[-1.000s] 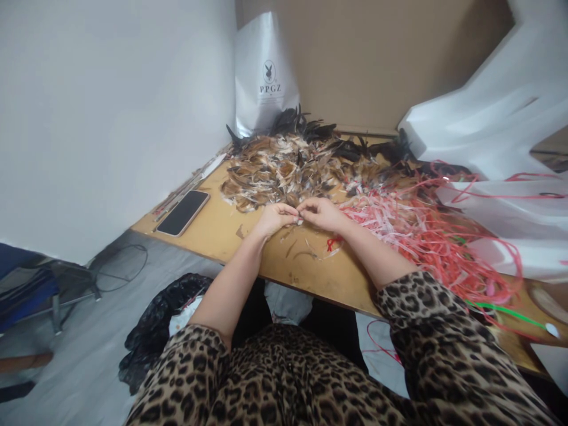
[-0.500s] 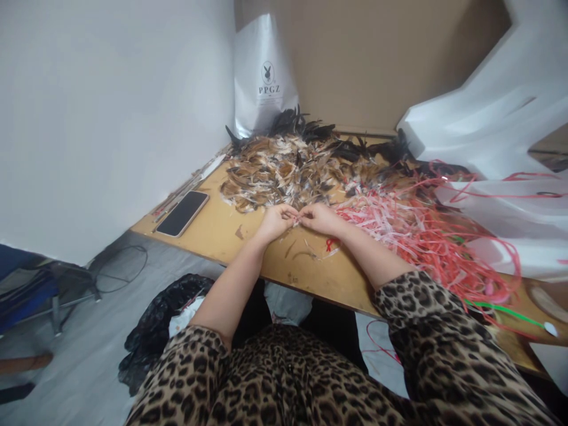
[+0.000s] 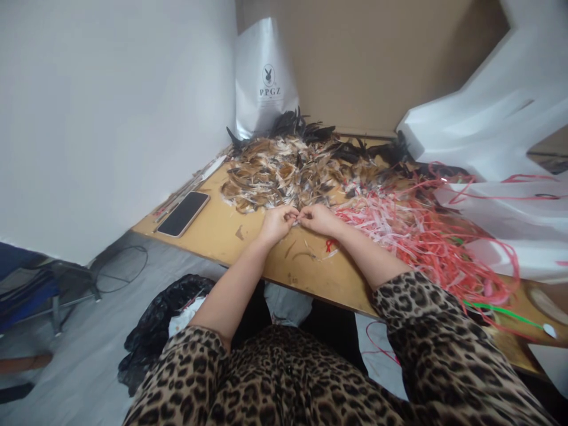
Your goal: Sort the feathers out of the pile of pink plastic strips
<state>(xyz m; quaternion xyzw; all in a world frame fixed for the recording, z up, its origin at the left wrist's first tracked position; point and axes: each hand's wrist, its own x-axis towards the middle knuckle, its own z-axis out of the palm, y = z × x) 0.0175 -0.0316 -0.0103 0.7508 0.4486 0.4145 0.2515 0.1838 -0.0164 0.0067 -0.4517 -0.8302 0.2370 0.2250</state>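
Note:
My left hand (image 3: 278,222) and my right hand (image 3: 317,219) meet fingertip to fingertip over the table, both closed in a pinch. Something small and pale shows between the fingers, too small to name. Just beyond my hands lies a heap of brown, white and black feathers (image 3: 279,171). Beside my right forearm spreads a tangle of pink and red ribbon strips (image 3: 412,231). A few loose feathers (image 3: 303,254) and a small red loop (image 3: 329,245) rest on the wood below my hands.
A dark-screened phone (image 3: 183,214) lies at the left of the wooden table (image 3: 231,236). Behind the feathers stands a white bag (image 3: 266,83); white foam pieces (image 3: 470,124) are at the right. A green strip (image 3: 501,311) crosses the right edge. A black plastic bag (image 3: 155,331) is on the floor.
My hands stay pinched together at nearly the same spot, with only slight finger movement. The heaps around them look unchanged.

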